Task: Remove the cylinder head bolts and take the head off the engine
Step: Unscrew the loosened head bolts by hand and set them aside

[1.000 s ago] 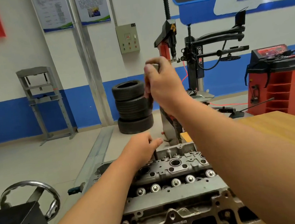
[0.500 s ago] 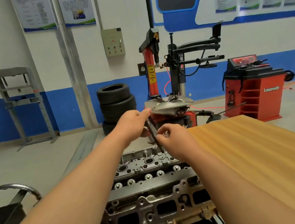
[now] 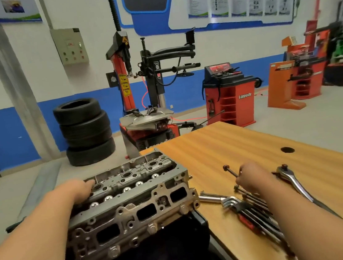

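- Grey cast metal, the cylinder head (image 3: 132, 201) sits at near left on a dark base, just beside the left edge of the table (image 3: 223, 144), with its row of ports facing the viewer.
- The left hand (image 3: 80, 190) rests on the head's top face at its far-left end, with loose fingers that clasp nothing and fingertips at the rim of a round well.
- The right hand (image 3: 253, 176) is well apart from the left, low over the wooden table to the right of the head. Its curled fingers pinch a long bolt (image 3: 230, 171), whose head points far-left and slightly up.
- Right under that hand, more long bolts (image 3: 248, 194) lie on the table, partly hidden by the wrist.
- Just nearer lies a bunch of chrome hex keys (image 3: 243, 208) in a red holder.
- A chrome ratchet (image 3: 294, 181) lies to the right of the right hand, handle running near-right.
- On the floor beyond stand stacked tyres (image 3: 84, 131), a tyre changer (image 3: 138, 90) and a red wheel balancer (image 3: 230, 97).
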A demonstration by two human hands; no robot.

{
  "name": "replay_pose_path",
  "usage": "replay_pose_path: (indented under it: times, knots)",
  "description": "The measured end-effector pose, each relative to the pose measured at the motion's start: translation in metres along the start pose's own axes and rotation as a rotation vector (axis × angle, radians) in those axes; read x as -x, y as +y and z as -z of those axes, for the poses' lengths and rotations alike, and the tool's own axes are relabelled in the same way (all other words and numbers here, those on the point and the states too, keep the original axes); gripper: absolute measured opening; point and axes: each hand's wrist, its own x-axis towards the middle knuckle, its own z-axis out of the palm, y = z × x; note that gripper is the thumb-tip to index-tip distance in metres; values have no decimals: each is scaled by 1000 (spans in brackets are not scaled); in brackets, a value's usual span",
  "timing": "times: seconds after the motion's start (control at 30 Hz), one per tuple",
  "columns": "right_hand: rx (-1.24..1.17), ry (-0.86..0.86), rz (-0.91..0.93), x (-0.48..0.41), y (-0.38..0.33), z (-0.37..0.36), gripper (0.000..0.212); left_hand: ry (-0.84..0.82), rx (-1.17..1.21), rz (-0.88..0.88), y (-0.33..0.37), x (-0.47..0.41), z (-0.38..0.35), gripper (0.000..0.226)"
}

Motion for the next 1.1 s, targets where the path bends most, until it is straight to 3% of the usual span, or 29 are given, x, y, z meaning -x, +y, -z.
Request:
replay_pose_path:
  times: [0.1,0.23,0.33,0.47,0.6,0.77,0.87,1.03,1.1]
  knots:
    - [156,-18,-78,5,39,-3,4,18,72,15,-7,-6,-9,60]
    - [316,-1,-72,16,55,-3,19,56,31,-9,-10,-4,-14,65]
    - [6,78,-25,28,13,3,22,63,49,-1,-16,-2,-18,76]
    - [-578,85,230,52,-90,23,30,37,83,79,-17,-2,-15,84]
    - [-1083,-175,494,88,-182,37,32,60,116,95,-13,-6,-13,82]
    - [-1114,-436,646,106,-255,27,27,100,209,52,-18,-6,-17,80]
    - [-1097,-480,653,102,-285,14,28,140,220,70,-15,0,-18,78]
    - [-1118,-509,507,86,-307,-19,25,157,504,-39,-38,-3,1,52]
    - [-1078,-530,443,84,-307,-36,22,134,484,-86,-54,0,8,40]
